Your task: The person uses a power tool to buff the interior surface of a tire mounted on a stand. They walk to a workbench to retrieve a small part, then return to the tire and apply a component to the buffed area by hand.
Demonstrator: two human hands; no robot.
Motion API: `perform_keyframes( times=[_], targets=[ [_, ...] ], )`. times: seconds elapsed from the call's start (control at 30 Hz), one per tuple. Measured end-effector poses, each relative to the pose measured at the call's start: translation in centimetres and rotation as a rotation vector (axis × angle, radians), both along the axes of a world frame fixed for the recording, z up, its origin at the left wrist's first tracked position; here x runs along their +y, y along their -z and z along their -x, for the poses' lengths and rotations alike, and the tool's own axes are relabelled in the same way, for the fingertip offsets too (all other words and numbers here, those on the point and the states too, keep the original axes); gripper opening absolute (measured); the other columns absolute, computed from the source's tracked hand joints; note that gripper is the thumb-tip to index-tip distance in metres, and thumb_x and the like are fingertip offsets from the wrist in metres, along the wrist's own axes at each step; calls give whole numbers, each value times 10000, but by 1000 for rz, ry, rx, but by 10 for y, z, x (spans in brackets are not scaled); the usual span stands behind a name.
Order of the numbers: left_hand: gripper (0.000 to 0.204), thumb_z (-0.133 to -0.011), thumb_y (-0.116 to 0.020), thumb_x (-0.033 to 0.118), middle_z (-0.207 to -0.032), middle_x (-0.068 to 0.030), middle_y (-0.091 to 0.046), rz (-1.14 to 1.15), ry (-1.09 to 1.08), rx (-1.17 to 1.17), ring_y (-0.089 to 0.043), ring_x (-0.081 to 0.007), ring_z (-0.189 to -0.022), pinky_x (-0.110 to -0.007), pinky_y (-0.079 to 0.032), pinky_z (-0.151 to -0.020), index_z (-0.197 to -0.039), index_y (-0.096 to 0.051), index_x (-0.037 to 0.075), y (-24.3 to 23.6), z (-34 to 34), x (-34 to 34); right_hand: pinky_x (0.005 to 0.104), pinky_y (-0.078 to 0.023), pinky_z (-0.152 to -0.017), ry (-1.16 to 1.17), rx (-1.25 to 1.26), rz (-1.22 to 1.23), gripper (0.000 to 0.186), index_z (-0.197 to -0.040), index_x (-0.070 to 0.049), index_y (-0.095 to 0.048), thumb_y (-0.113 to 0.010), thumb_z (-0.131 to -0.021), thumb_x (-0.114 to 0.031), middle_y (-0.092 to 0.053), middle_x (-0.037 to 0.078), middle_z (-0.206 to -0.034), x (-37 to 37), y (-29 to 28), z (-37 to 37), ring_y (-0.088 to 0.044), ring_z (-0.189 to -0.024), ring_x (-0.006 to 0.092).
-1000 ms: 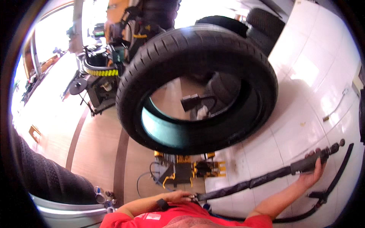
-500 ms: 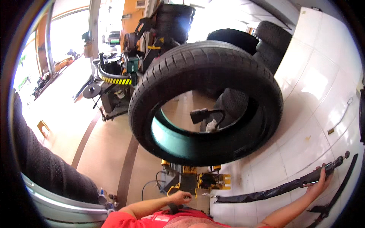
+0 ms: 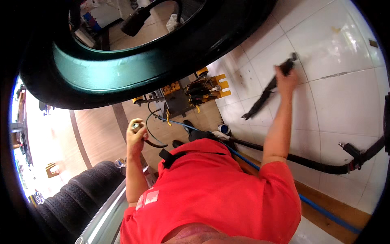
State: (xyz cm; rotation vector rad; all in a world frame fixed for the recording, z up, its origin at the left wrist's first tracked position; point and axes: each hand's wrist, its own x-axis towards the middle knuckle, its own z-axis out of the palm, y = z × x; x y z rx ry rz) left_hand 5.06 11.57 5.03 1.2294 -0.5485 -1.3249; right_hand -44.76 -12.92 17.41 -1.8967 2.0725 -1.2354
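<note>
My left hand is closed round the metal-tipped end of a short black hose, which trails out below the fingers. On the right, my right hand grips a slim black hand tool with a long wrapped tail. Most of its body is hidden by the fingers, and its kind cannot be made out. A large black tyre fills the upper left, ahead of both hands and touched by neither. Light falls green on its inner wall.
Beyond the tyre opening is a black lamp head on a bent arm. Below the tyre stands a yellow-and-black machine. Blue hose and thick black hose run along the white-tiled wall. Several tyres line the lower left.
The view has tipped downward, so the tyre sits higher and nearer the left. My left hand has come up from the waist. My right hand has swung the tool up and forward.
</note>
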Motion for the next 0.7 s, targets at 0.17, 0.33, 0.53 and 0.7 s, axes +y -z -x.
perform_keyframes(
  times=[0.17,0.33,0.53,0.7],
  targets=[
    [333,-778,-557,-25,-840,-83,-550,94,-46,74,-496,-103,-583,-224,-412,-531,-1098,-490,35,-35,-18,-9,356,-485,-597,-194,-322,-389,228,-773,16,-649,-724,-638,-151,-635,107,-651,-44,196,4,-600,-613,190],
    [328,-753,-563,7,-849,-100,-557,45,-105,13,-504,-118,-575,-238,-432,-520,-1071,-488,28,-55,-18,-2,356,-483,-706,-258,-321,-522,383,-956,9,-653,-778,-668,-211,-674,128,-842,-54,299,-38,-636,-799,229],
    [293,-766,-587,1,-801,-102,-564,-68,-114,30,-504,-112,-551,-222,-413,-499,-1039,-485,34,-67,-8,-6,277,-431,-921,-418,-614,-587,556,-1285,-34,-512,-710,-766,-67,-597,123,-1186,-62,333,-43,-567,-1067,169],
    [286,-775,-583,2,-819,-98,-562,-74,-118,130,-492,-107,-556,-215,-395,-492,-1041,-485,42,-69,-4,-16,287,-423,-936,-626,-356,-534,611,-1322,-61,-477,-709,-758,-52,-576,133,-1232,-70,316,-41,-543,-1110,175]
  ],
)
